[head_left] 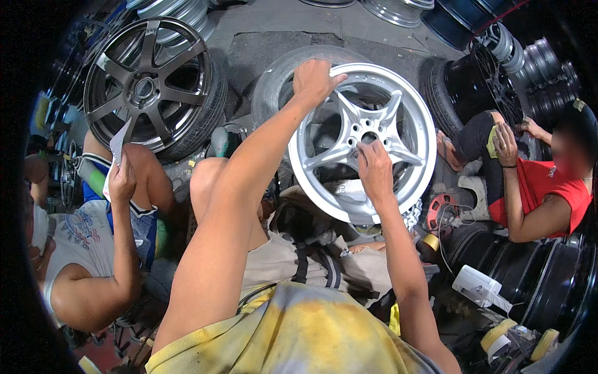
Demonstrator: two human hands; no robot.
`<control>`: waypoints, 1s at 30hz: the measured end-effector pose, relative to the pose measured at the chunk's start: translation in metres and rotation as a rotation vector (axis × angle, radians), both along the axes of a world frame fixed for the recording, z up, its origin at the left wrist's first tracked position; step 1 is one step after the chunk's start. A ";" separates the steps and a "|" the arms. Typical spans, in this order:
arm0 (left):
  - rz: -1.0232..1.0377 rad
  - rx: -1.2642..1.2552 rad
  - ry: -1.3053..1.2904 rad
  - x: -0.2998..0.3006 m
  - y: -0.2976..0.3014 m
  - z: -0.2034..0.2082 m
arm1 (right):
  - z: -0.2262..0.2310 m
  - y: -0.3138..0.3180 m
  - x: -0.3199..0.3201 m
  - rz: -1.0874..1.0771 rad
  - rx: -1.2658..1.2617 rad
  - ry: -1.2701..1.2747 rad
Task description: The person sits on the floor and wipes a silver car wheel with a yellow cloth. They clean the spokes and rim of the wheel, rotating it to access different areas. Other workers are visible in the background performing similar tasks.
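Note:
In front of me a silver five-spoke wheel rim (340, 152) lies tilted over a grey tyre (266, 93). My left hand (313, 80) is closed over its far left edge, thumb stretched along the lip. Close by the centre hole my right hand (375, 169) is over the hub and lower spoke, its fingers bent and drawn together. Whatever those fingertips might hold is hidden. Through the gap between the lower spokes a pale, whitish piece (352, 189) shows.
At left, a person (81, 243) holds a folded sheet (118, 140) by a dark multi-spoke wheel (148, 53). At right, a person in red (542, 193) holds a yellow pad (494, 140). Black rims (536, 274), a white box-shaped tool (478, 285) and a red round object (441, 210) lie nearby.

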State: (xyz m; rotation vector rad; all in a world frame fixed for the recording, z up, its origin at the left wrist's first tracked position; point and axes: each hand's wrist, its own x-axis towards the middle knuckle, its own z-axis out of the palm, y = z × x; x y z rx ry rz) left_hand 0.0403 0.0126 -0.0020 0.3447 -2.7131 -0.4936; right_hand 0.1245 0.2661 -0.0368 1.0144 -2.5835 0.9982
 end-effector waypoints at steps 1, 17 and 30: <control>0.008 -0.015 0.006 -0.002 0.000 -0.002 | 0.001 0.001 -0.002 0.015 0.008 -0.004; 0.003 0.044 -0.044 -0.002 0.005 0.004 | 0.029 0.079 -0.027 -0.161 0.097 -0.050; 0.014 0.053 -0.056 -0.001 0.003 0.005 | 0.035 0.076 -0.001 0.082 0.319 -0.003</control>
